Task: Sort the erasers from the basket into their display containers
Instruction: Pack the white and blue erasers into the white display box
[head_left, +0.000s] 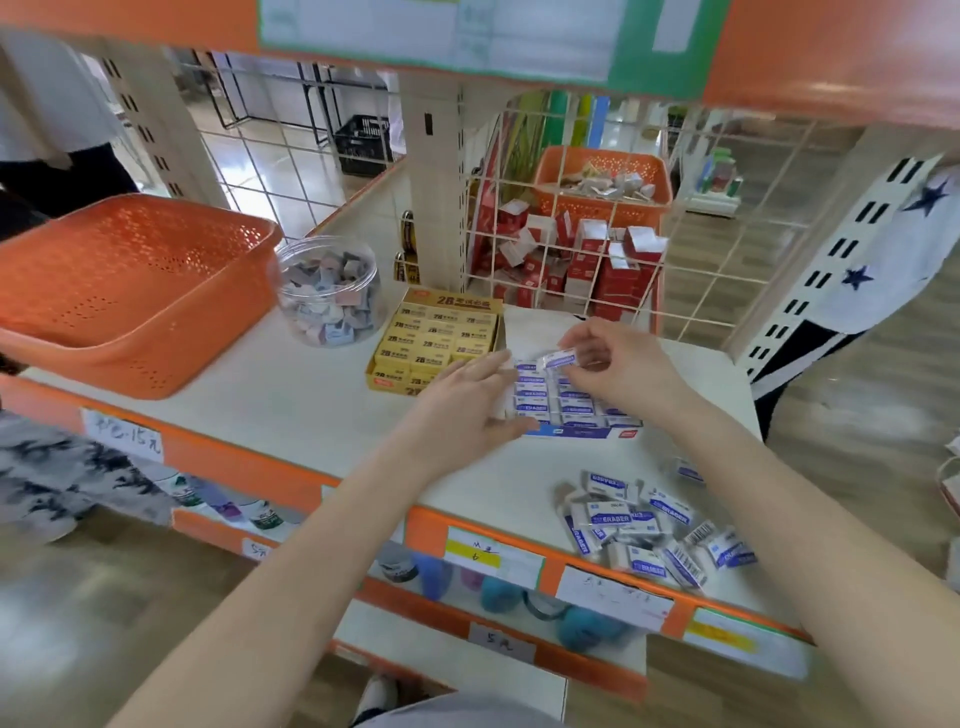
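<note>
A blue display box (574, 431) of white-and-blue erasers stands on the white shelf (291, 405). My left hand (467, 402) holds the box's left side, fingers stretched along it. My right hand (618, 364) pinches one blue-sleeved eraser (558, 358) just above the box's back rows. A loose heap of the same erasers (644, 530) lies near the shelf's front right edge. The orange basket (130, 291) sits at the left, tilted over the edge, and looks empty. A yellow box of 2B erasers (436, 338) stands left of the blue box.
A clear round jar (330, 291) of small mixed erasers stands between the basket and the yellow box. Behind a wire grid (571, 249) are red-and-white boxes and another orange basket (602, 182). People stand at far left and far right. Price labels line the shelf's front edge.
</note>
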